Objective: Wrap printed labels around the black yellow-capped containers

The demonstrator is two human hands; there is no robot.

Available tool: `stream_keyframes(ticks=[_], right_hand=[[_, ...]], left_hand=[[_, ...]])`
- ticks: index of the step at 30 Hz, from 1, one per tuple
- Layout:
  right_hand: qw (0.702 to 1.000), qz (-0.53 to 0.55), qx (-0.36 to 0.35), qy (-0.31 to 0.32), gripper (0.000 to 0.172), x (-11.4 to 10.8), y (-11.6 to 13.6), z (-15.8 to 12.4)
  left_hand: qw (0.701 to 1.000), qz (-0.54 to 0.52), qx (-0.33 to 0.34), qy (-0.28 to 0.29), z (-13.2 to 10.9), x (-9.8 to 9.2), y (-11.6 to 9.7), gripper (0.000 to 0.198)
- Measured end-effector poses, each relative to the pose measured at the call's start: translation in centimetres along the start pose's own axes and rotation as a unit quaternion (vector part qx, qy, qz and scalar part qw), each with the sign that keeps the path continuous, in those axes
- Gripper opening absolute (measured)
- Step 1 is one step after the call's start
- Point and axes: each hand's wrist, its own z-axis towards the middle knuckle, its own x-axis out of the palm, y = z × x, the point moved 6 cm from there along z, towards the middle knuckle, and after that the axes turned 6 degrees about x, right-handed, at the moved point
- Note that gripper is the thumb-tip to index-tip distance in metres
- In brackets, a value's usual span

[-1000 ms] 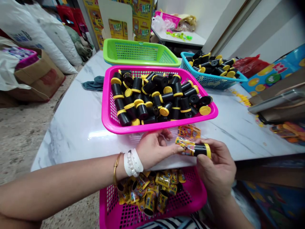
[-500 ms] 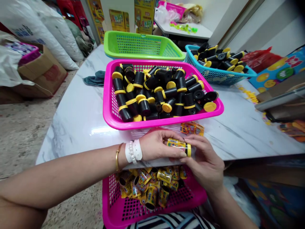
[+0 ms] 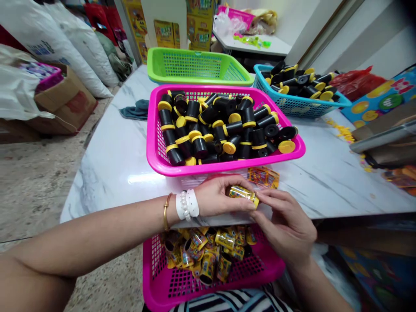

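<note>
My left hand (image 3: 224, 195) is wrapped around a small canister (image 3: 241, 193) with a shiny yellow printed sleeve, which lies nearly level just above the table's front edge. Thumb and fingers of my right hand (image 3: 286, 221) pinch its yellow-rimmed right end. Behind my hands stands a pink basket (image 3: 227, 167) of black canisters (image 3: 199, 146) with yellow lids. Below, in front of me, another pink basket (image 3: 151, 277) holds several yellow printed pieces (image 3: 208, 264) like those around the canister, some showing dark open ends. Flat printed pieces (image 3: 263, 177) lie just beyond my right fingers.
A green basket (image 3: 156, 78) stands at the back, and a blue basket (image 3: 299, 108) of black canisters at back right. A dark cloth (image 3: 134, 110) lies left on the marble-patterned table (image 3: 107, 160). Cartons and white sacks (image 3: 74, 43) fill the left floor.
The black band beside the canister's yellow rim no longer shows; the printed sleeve now reaches close to the rim. My right hand has shifted slightly right and down, and the view has moved a little.
</note>
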Motion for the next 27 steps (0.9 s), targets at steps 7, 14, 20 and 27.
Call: stream_keyframes(ticks=[7, 14, 20, 27], right_hand=[[1.000, -0.021, -0.006, 0.002, 0.048, -0.3, -0.6, 0.1], [0.933, 0.244, 0.257, 0.066, 0.022, 2.2, -2.7, 1.2], [0.932, 0.258, 0.225, 0.120, 0.028, 1.7, -3.0, 2.1], [0.933, 0.270, 0.229, 0.068, 0.020, 1.7, -3.4, 1.5]], left_hand=[[0.996, -0.035, -0.071, 0.033, -0.1, 0.1, 0.9, 0.033], [0.998, 0.009, -0.050, -0.024, -0.7, 0.0, 0.2, 0.044], [0.993, -0.013, -0.111, 0.023, 0.0, -0.3, 0.5, 0.054], [0.987, -0.080, -0.115, 0.079, -0.2, 0.4, 1.1, 0.057]])
